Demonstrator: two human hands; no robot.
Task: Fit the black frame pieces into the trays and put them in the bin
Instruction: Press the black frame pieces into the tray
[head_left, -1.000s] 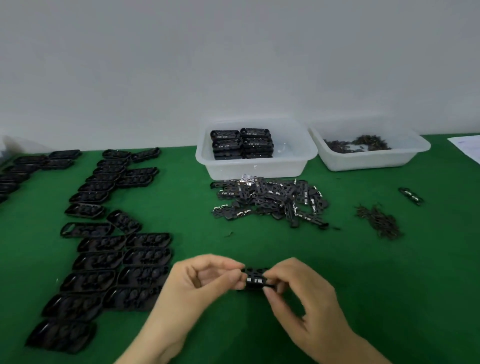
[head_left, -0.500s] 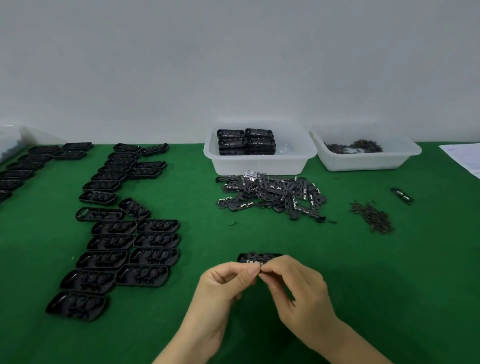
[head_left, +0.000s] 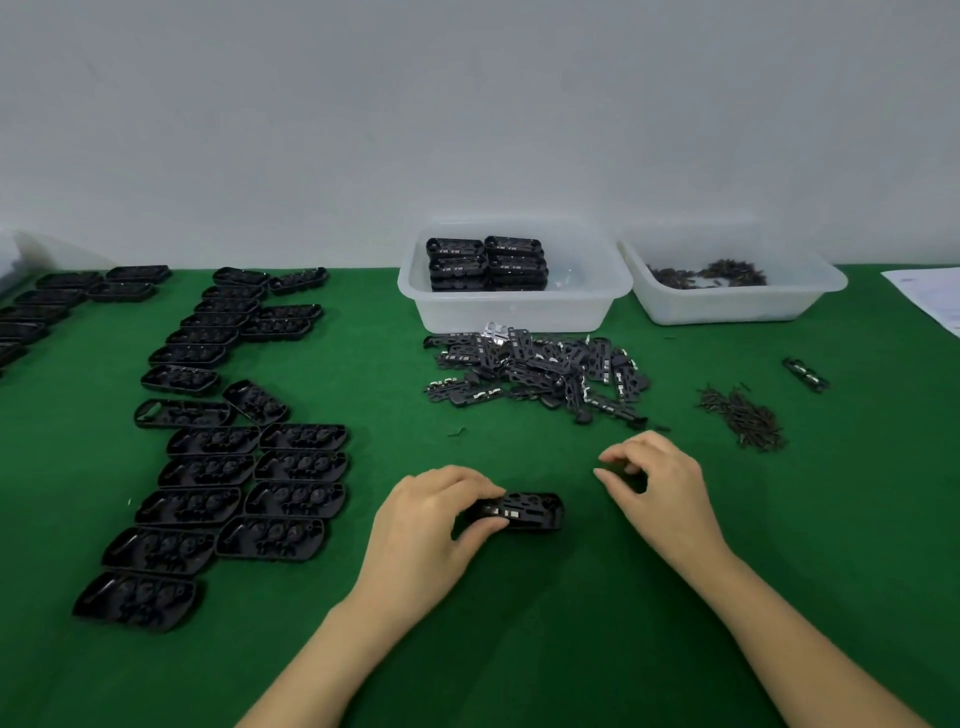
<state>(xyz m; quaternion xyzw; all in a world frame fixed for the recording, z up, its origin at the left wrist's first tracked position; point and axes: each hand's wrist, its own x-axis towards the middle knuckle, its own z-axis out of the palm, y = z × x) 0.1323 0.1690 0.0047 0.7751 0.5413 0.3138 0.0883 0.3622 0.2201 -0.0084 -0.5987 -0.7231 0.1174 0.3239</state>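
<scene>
Along the table's (head_left: 519, 649) far edge sit two bins (head_left: 514, 312) (head_left: 727, 306) side by side, stacked trays (head_left: 485, 262) in the left one. A heap of frame pieces (head_left: 535, 374) lies just before it. Empty trays (head_left: 234, 467) line the left side. Near the front edge, the left hand (head_left: 431, 525) holds one tray (head_left: 524, 512), with the right hand (head_left: 660, 483) beside it.

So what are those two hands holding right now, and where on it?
The left hand grips a black tray by its left end. The right hand has curled fingers; whether it holds anything cannot be told.
</scene>
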